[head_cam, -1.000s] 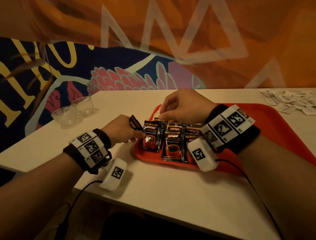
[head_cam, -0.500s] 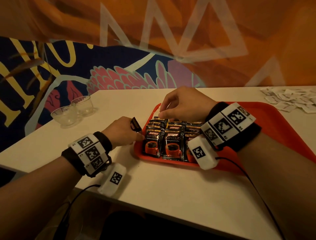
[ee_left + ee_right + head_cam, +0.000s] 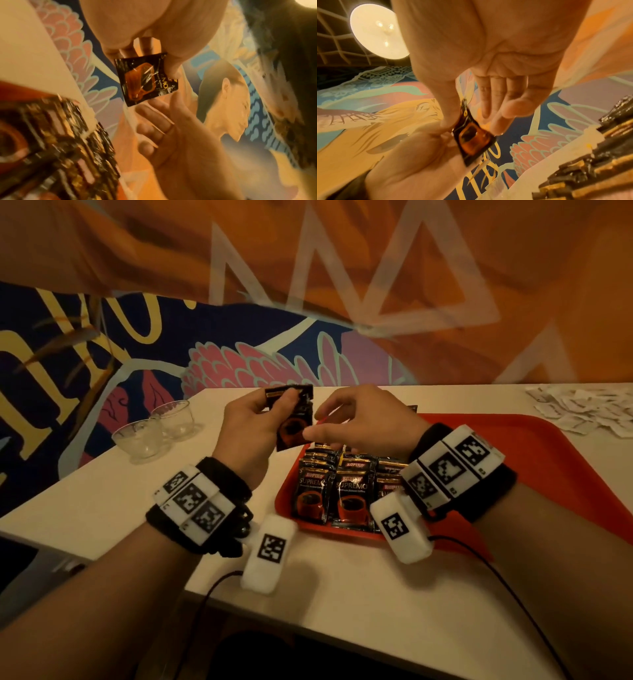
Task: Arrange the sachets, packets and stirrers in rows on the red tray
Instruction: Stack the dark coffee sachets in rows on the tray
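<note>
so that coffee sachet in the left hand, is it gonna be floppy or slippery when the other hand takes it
Probably pliable: the coffee sachet is thin and creased, pinched only at its top by the left hand. Its glossy film catches glare, so it may be a little slippery. It looks light, hanging from that small pinch. The right hand would likely do best with a flat pinch.

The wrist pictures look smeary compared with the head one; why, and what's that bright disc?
Head view: sharp, with legible print on the coffee sachets and warm, dim light. Left wrist view: the tray's sachets are streaked with motion blur. Right wrist view: a round ceiling lamp glares, and the held sachet is soft.
</note>
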`<action>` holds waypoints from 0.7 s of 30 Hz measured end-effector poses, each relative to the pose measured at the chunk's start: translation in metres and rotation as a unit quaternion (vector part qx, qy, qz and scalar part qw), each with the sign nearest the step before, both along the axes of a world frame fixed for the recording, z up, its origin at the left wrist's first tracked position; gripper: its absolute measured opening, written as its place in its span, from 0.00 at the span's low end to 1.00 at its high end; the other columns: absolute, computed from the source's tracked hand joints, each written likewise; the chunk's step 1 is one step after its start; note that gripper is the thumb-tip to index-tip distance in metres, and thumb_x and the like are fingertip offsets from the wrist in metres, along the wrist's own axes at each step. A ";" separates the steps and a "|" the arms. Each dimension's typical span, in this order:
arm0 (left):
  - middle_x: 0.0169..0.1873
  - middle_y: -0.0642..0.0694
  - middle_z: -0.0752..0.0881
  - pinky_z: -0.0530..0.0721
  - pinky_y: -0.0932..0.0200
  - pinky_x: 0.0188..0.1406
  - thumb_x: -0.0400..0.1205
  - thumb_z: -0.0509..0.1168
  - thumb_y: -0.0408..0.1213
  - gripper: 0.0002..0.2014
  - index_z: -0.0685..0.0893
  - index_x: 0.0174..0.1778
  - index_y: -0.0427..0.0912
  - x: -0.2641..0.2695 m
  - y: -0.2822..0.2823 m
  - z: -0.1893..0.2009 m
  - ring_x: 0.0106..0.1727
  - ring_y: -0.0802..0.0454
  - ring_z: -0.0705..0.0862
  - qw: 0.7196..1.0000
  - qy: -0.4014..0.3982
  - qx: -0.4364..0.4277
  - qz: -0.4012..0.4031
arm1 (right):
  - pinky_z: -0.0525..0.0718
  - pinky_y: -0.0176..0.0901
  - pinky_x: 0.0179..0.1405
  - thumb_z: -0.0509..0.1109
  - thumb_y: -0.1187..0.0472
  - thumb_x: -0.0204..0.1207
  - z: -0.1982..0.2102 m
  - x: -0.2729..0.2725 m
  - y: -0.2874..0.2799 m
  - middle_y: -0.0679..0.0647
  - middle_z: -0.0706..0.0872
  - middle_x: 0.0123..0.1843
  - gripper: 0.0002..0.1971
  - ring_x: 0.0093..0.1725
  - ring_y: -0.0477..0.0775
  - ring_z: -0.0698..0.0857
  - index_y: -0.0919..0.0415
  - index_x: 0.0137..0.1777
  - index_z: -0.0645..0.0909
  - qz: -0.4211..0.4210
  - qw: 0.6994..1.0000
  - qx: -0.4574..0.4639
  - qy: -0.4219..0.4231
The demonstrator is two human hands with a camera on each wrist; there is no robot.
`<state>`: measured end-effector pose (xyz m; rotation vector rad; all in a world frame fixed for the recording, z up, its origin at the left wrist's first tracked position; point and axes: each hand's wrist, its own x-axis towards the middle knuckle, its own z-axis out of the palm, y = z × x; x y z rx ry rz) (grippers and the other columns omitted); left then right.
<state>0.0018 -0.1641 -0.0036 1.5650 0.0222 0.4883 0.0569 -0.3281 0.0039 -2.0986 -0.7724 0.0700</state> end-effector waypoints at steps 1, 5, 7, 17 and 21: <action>0.49 0.42 0.91 0.88 0.61 0.40 0.87 0.63 0.35 0.07 0.87 0.54 0.41 0.000 -0.005 0.002 0.47 0.51 0.92 0.999 -0.004 -0.033 -0.014 | 0.84 0.37 0.37 0.80 0.43 0.70 -0.001 -0.001 0.002 0.45 0.92 0.45 0.18 0.38 0.41 0.91 0.51 0.56 0.86 -0.005 1.000 0.018 -0.003; 0.50 0.41 0.91 0.89 0.58 0.46 0.84 0.67 0.37 0.11 0.87 0.58 0.37 0.001 -0.011 0.007 0.51 0.48 0.91 0.996 0.000 -0.069 -0.059 | 0.76 0.24 0.30 0.81 0.55 0.72 -0.002 0.000 0.000 0.40 0.88 0.32 0.05 0.30 0.33 0.85 0.50 0.46 0.90 -0.038 0.995 0.072 -0.051; 0.51 0.42 0.91 0.89 0.58 0.49 0.77 0.70 0.42 0.17 0.86 0.59 0.38 0.001 -0.009 0.010 0.52 0.47 0.90 0.996 -0.009 -0.050 -0.069 | 0.76 0.22 0.31 0.81 0.57 0.72 -0.002 0.001 -0.002 0.39 0.88 0.31 0.05 0.31 0.32 0.85 0.49 0.47 0.91 -0.048 0.993 0.083 -0.073; 0.51 0.41 0.87 0.88 0.60 0.43 0.86 0.65 0.35 0.07 0.84 0.57 0.39 0.006 -0.002 0.012 0.50 0.47 0.89 0.994 0.052 -0.092 -0.023 | 0.84 0.34 0.56 0.80 0.62 0.73 0.001 -0.005 0.004 0.47 0.93 0.49 0.12 0.48 0.42 0.89 0.52 0.55 0.91 -0.068 0.988 0.077 -0.118; 0.52 0.41 0.84 0.86 0.59 0.41 0.85 0.64 0.31 0.07 0.84 0.55 0.44 0.010 -0.003 0.013 0.50 0.46 0.86 0.993 0.070 -0.092 -0.003 | 0.86 0.38 0.57 0.81 0.62 0.72 0.001 -0.009 0.008 0.46 0.93 0.47 0.10 0.47 0.42 0.89 0.52 0.52 0.92 -0.049 0.989 0.069 -0.124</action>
